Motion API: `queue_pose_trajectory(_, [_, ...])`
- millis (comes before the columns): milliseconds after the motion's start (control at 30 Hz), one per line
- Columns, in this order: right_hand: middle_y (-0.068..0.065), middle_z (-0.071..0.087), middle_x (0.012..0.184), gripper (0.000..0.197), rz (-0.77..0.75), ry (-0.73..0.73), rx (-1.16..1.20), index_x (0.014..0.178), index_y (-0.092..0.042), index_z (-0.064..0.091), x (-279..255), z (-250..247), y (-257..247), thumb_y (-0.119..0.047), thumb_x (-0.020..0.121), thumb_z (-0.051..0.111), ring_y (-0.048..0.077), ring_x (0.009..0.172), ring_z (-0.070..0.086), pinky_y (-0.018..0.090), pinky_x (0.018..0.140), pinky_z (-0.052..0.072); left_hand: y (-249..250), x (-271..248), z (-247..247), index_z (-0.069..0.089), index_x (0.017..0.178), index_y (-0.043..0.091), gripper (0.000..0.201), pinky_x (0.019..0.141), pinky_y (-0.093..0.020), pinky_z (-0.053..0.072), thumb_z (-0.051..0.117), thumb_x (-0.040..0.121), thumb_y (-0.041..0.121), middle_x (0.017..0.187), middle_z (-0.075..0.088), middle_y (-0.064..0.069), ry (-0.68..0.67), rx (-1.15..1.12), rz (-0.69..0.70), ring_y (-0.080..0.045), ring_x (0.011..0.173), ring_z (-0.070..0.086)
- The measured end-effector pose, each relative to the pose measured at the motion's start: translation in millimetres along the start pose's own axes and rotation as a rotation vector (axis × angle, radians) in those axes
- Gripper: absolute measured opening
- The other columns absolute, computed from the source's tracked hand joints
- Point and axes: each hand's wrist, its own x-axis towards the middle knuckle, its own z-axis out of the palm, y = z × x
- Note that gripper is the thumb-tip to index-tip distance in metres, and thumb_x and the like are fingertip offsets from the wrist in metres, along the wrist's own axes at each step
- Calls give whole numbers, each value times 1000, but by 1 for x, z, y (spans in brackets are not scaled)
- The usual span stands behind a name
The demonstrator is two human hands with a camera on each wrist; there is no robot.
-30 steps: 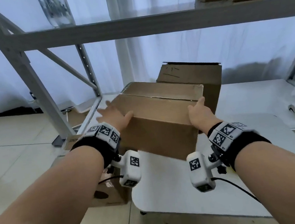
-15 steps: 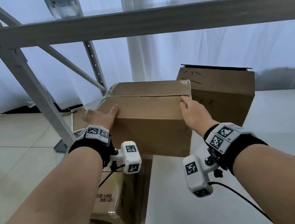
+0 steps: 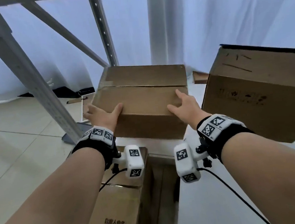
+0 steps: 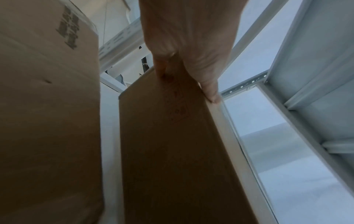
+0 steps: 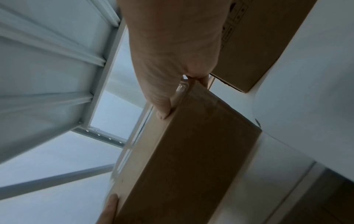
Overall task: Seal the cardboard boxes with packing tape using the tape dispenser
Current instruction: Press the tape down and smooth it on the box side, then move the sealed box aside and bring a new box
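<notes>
Both hands held the closed cardboard box (image 3: 141, 101) in the air: left hand (image 3: 105, 116) gripping its left end, right hand (image 3: 186, 107) its right. Its contents were hidden. A second box (image 3: 262, 95) stood on the white table (image 3: 209, 206).

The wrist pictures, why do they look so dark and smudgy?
Left wrist view: the carried box is in shadow against bright curtains, the left hand soft. Right wrist view: the right hand and the box's edges are smeared. Head view: brighter, poles bent by the wide lens.
</notes>
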Motion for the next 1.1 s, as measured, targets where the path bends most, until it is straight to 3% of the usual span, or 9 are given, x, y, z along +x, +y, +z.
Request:
queue_pose_trajectory(100, [15, 40, 146, 74, 5, -63, -99, 149, -10, 28, 8, 12, 12, -39, 90, 61, 29, 133, 38, 41, 112, 31, -13, -1, 13, 26, 147, 27, 88, 107, -43, 29, 61, 76, 65, 146, 21, -21, -111, 143, 18, -41, 131, 31])
queue_pose_trajectory(267, [10, 34, 151, 70, -28, -117, -261, 150, -13, 25, 7, 9, 14, -44, 94, 52, 26, 137, 33, 36, 111, 28, -2, -21, 33, 16, 151, 31, 68, 115, -54, 7, 37, 93, 59, 154, -21, -22, -162, 293, -9, -45, 143, -4])
queue_pose_trajectory(367, [8, 41, 148, 58, -58, -130, -325, 147, -13, 33, -1, -9, 9, -37, 97, 49, 26, 133, 41, 34, 107, 32, 26, -40, 48, 16, 152, 22, 68, 114, -55, -2, 34, 95, 56, 155, -16, -23, -222, 382, 60, -42, 143, -13])
queue_pose_trajectory(567, [11, 51, 136, 41, -133, 159, -332, 136, -15, 51, -28, -91, 28, -22, 95, 47, 29, 127, 44, 40, 103, 40, 99, -93, 83, 26, 148, 19, 70, 116, -54, -1, 23, 92, 61, 157, 2, -23, -383, 452, 327, -40, 144, -8])
queue_pose_trajectory(633, [13, 40, 145, 47, -100, 207, -448, 140, -20, 45, -39, -133, 47, -26, 94, 49, 32, 133, 34, 43, 109, 32, 128, -119, 95, 24, 149, 19, 67, 118, -50, 3, 16, 93, 54, 155, 8, -25, -408, 420, 420, -38, 145, 0])
queue_pose_trajectory(767, [14, -6, 158, 65, 167, 219, -560, 149, -31, 19, -56, -201, 101, -46, 93, 47, 37, 145, -2, 55, 115, 2, 163, -150, 125, 24, 148, 17, 66, 116, -48, 17, 39, 95, 54, 154, 16, -20, -503, 241, 481, -35, 143, 16])
queue_pose_trajectory(833, [13, -16, 157, 60, 304, 274, -487, 147, -35, 22, -58, -223, 129, -51, 94, 44, 39, 145, -8, 59, 113, -1, 175, -157, 144, 22, 150, 25, 64, 114, -49, 18, 38, 96, 54, 155, 10, -18, -539, 199, 479, -37, 143, 16])
queue_pose_trajectory(967, [16, 5, 154, 40, 459, 458, -141, 131, -26, 38, -46, -246, 164, -46, 96, 41, 43, 136, 24, 50, 109, 24, 207, -155, 185, 9, 152, 33, 64, 114, -47, 20, 33, 96, 56, 157, -4, -19, -582, 136, 448, -41, 142, 18])
queue_pose_trajectory(1100, [16, 39, 134, 62, 478, 597, 218, 138, -12, 17, -25, -253, 192, -40, 95, 49, 33, 109, 49, 34, 88, 38, 238, -131, 218, -1, 152, 11, 82, 112, -45, 22, 34, 95, 58, 155, 10, -25, -465, 14, 327, -40, 141, 22])
